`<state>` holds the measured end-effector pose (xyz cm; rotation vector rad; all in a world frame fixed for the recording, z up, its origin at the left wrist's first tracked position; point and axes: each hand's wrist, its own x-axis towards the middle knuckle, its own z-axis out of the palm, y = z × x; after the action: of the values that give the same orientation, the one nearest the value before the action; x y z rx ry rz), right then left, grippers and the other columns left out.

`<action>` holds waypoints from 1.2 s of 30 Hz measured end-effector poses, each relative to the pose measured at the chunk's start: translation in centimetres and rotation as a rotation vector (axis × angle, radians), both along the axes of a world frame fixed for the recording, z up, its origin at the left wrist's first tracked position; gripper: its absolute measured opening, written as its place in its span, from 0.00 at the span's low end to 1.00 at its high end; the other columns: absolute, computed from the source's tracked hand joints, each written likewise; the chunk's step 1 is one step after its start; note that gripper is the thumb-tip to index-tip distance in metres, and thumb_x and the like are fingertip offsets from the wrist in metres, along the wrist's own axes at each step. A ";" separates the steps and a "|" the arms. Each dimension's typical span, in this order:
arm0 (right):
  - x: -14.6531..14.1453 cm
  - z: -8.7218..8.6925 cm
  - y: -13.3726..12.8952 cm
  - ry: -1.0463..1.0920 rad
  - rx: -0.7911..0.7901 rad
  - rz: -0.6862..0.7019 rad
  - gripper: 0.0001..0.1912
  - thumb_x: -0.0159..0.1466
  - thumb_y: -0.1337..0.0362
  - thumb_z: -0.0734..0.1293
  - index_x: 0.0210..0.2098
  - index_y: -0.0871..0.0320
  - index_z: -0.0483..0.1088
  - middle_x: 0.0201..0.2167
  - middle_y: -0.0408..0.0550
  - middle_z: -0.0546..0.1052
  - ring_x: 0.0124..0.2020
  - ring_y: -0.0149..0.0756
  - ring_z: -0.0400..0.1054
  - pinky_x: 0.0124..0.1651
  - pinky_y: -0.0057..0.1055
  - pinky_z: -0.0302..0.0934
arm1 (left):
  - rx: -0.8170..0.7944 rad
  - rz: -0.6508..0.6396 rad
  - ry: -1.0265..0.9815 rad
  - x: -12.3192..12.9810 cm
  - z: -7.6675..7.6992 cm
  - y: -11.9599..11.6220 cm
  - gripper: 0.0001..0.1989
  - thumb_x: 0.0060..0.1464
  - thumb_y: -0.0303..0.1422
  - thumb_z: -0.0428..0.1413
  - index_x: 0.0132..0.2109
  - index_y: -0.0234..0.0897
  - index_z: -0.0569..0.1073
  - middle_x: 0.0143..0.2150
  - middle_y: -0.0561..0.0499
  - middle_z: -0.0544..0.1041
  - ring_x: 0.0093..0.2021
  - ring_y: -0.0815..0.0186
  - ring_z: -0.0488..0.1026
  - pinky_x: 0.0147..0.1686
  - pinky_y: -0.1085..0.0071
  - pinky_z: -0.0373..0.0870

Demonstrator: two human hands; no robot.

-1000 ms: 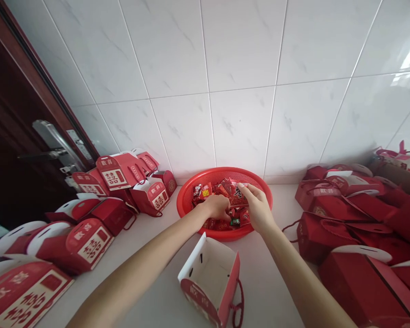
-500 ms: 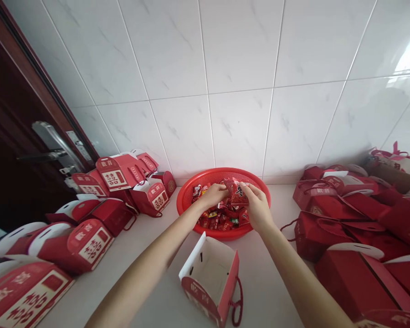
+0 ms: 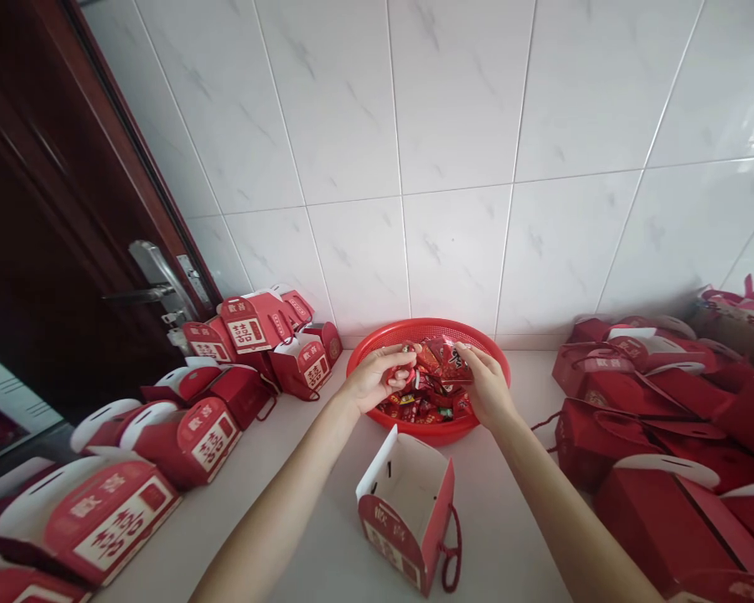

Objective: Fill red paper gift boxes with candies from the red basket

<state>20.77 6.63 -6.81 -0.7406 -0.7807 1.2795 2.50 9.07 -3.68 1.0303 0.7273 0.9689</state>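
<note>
Over the red plastic basket, my left hand is closed with a small red wrapped candy at its fingertips. My right hand pinches the edge of a larger glossy red snack packet with dark writing. Below both hands, red wrapped candies fill the basket. In front of the basket stands an open red gift box, its white inside facing up and a dark red cord handle hanging on its right side. No contents show inside this box.
Red gift boxes with white labels line the left side, some stacked by the wall. More red boxes crowd the right, beside a carton. A dark door with a metal handle stands at left.
My left hand has drawn back left from the packet and now shows a small red candy at its fingers. The right hand keeps the packet. The camera view has shifted left.
</note>
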 end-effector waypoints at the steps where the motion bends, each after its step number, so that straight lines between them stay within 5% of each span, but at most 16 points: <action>1: 0.0 0.0 0.0 -0.007 0.005 0.002 0.21 0.44 0.48 0.81 0.27 0.57 0.77 0.28 0.45 0.79 0.33 0.38 0.72 0.34 0.30 0.65 | -0.009 0.006 -0.020 -0.2 0.0 -0.5 0.19 0.36 0.31 0.73 0.37 0.30 0.79 0.28 0.54 0.70 0.22 0.79 0.61 0.18 0.83 0.51; 9: 0.0 0.1 -0.3 -0.052 0.016 -0.010 0.22 0.44 0.47 0.81 0.27 0.57 0.78 0.30 0.45 0.80 0.33 0.38 0.72 0.31 0.29 0.63 | -0.016 0.071 -0.067 -1.1 -0.7 -3.2 0.19 0.34 0.36 0.76 0.32 0.33 0.78 0.32 0.52 0.75 0.27 0.73 0.71 0.21 0.80 0.58; 16: 0.1 -0.3 0.0 -0.119 0.054 -0.013 0.23 0.46 0.45 0.80 0.28 0.56 0.78 0.30 0.46 0.81 0.35 0.41 0.74 0.36 0.32 0.65 | 0.197 0.001 0.167 -2.0 -0.2 -5.0 0.17 0.41 0.41 0.73 0.32 0.31 0.81 0.26 0.55 0.68 0.23 0.79 0.54 0.21 0.77 0.48; 22: 0.1 -0.2 -0.2 -0.129 0.039 -0.003 0.21 0.47 0.46 0.80 0.29 0.56 0.78 0.32 0.47 0.81 0.38 0.43 0.75 0.37 0.33 0.66 | 0.261 0.040 0.242 -2.3 0.8 -6.1 0.16 0.45 0.40 0.69 0.40 0.36 0.83 0.33 0.52 0.75 0.26 0.75 0.62 0.25 0.75 0.54; 28: 0.2 -0.1 -0.4 -0.159 0.052 0.017 0.20 0.49 0.46 0.79 0.30 0.55 0.78 0.33 0.47 0.81 0.41 0.45 0.75 0.39 0.33 0.67 | 0.197 0.099 0.246 -2.0 0.4 -5.9 0.14 0.41 0.40 0.70 0.30 0.35 0.81 0.26 0.54 0.72 0.24 0.75 0.60 0.24 0.75 0.53; 36: -0.4 0.6 -1.1 -0.249 0.025 0.014 0.22 0.50 0.43 0.78 0.28 0.56 0.77 0.28 0.44 0.78 0.29 0.36 0.69 0.29 0.31 0.65 | 0.220 0.249 0.165 -1.3 0.7 -6.3 0.19 0.41 0.44 0.71 0.31 0.35 0.76 0.25 0.56 0.71 0.23 0.75 0.65 0.21 0.77 0.53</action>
<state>20.42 5.51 -6.19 -0.8863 -1.0027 1.2009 1.23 2.75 -2.97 1.2426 0.9159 1.2085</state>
